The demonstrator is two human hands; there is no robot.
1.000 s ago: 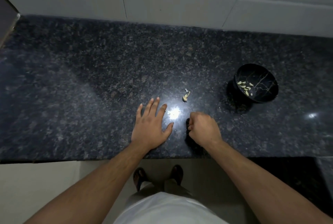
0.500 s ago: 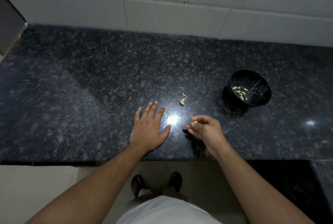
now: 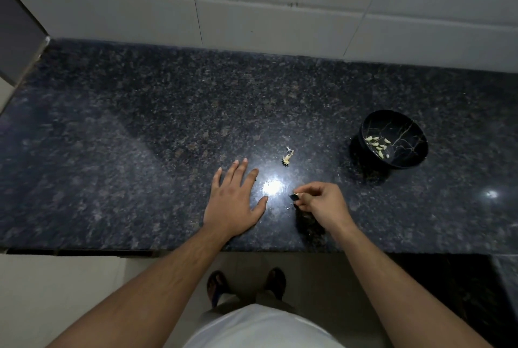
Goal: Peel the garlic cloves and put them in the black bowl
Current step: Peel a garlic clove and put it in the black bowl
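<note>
Right hand (image 3: 322, 202) grip pinches a small pale scrap. Left hand (image 3: 235, 199) flat, fingers spread, on tabletop (image 3: 140, 137). Peeled pale cloves (image 3: 378, 146) in black bowl (image 3: 414, 134), far right of grip.

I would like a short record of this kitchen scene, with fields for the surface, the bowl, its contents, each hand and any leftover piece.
surface: dark speckled granite counter, white tiled wall behind
bowl: round black bowl with thin gold veins, on the counter to the right, upright
contents: several pale peeled garlic cloves inside the bowl
left hand: left hand flat on the counter, fingers straight and spread
right hand: right hand pinches a small piece at its fingertips; too small to identify
leftover: dry garlic root stub lying on the counter beyond the hands
</note>
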